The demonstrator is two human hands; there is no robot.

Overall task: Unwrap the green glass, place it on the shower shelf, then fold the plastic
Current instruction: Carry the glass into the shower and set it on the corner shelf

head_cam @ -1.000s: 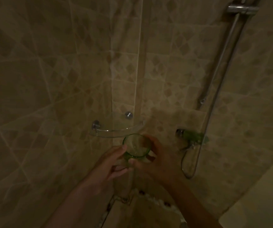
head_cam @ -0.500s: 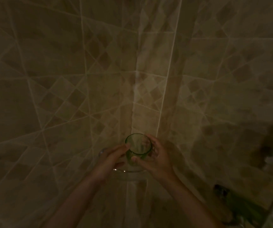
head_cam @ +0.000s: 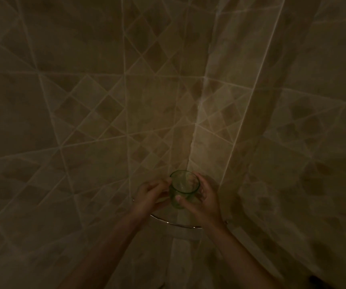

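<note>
So at this point I had the green glass [head_cam: 184,189] upright and mouth-up, held between both hands right over the shower shelf [head_cam: 176,224], tucked into the inner corner where the two tiled walls [head_cam: 84,101] meet. Only the curved front rim of the shelf was really visible under my wrists, catching a bit of light. Whether the base of the glass was actually sitting on the shelf or hovering just above it, I couldn't tell, way too dark in there

My right hand [head_cam: 201,200] was wrapped around the glass from the right, thumb across the front near the bottom and fingers curled round the far side, so that one was doing the carrying. My left hand [head_cam: 151,195] was half closed with its fingertips against the left side of the glass, near the rim. My guess is it was steadying the thing so it went down flat instead of tipping on a slick glass shelf

As for the plastic, I honestly couldn't make it out. The glass looked bare, so I'd judge the unwrap was done, and the wrap might have been bunched in the left hand, but that's a guess

What remained by my reckoning: let go gently, keeping it back from the front edge, then fold the plastic
</note>
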